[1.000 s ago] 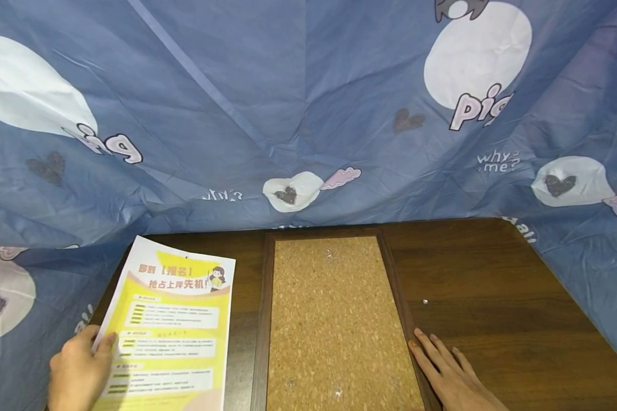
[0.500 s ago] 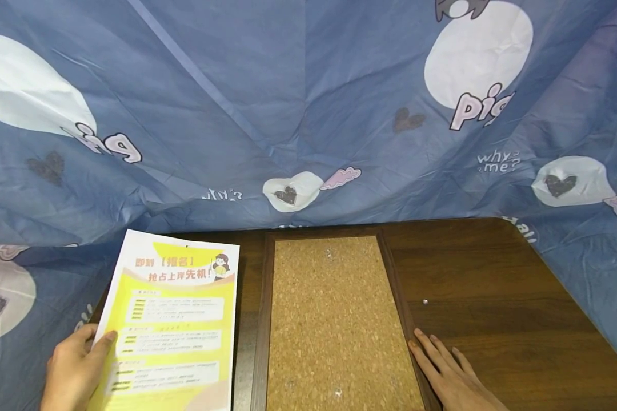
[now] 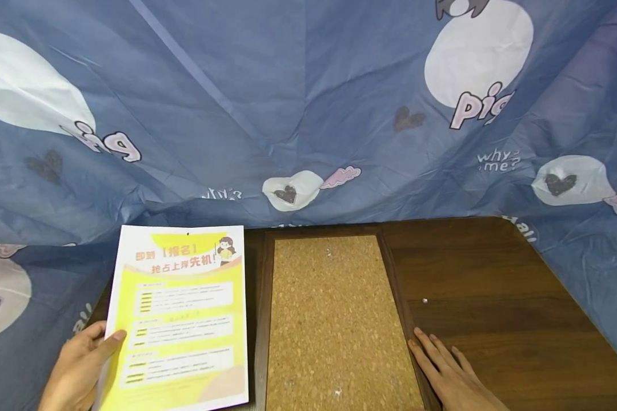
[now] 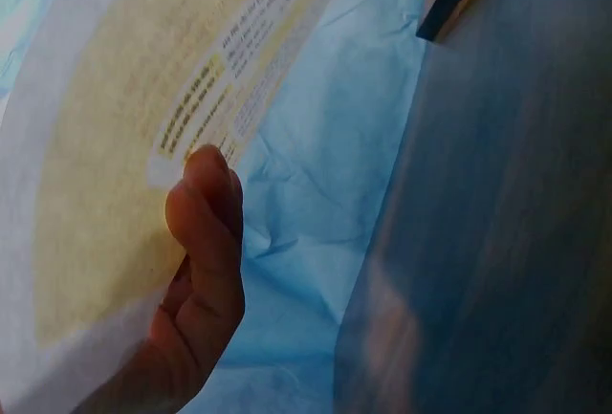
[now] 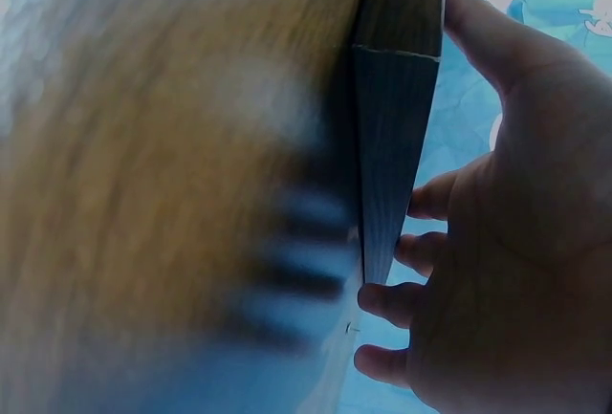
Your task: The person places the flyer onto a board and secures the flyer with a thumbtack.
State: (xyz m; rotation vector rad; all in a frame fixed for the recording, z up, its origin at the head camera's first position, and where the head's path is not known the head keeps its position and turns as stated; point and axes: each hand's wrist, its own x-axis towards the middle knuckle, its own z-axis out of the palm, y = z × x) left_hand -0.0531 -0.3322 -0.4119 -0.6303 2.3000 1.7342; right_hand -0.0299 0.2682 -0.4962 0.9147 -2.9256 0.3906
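In the head view my left hand (image 3: 77, 368) pinches a yellow-and-white printed poster (image 3: 180, 319) by its left edge, thumb in front and fingers behind. The poster stands raised over the table's left side, facing me. From the left wrist view, the poster (image 4: 115, 146) bends away from the curled fingers. A cork board (image 3: 334, 314) with a dark wooden frame lies beside it, small clear pins (image 3: 338, 392) on its surface. My right hand (image 3: 452, 374) rests at the board's right side, fingertips on the frame. In the right wrist view its fingers touch the frame's side (image 5: 397, 127).
A small clear pin (image 3: 424, 301) lies on the dark wooden table (image 3: 493, 285), right of the board. Blue patterned cloth (image 3: 308, 114) hangs behind and around the table's back and sides.
My left hand has lifted the poster slightly and turned it more upright, shifting it right toward the board. The right hand and board have not moved.
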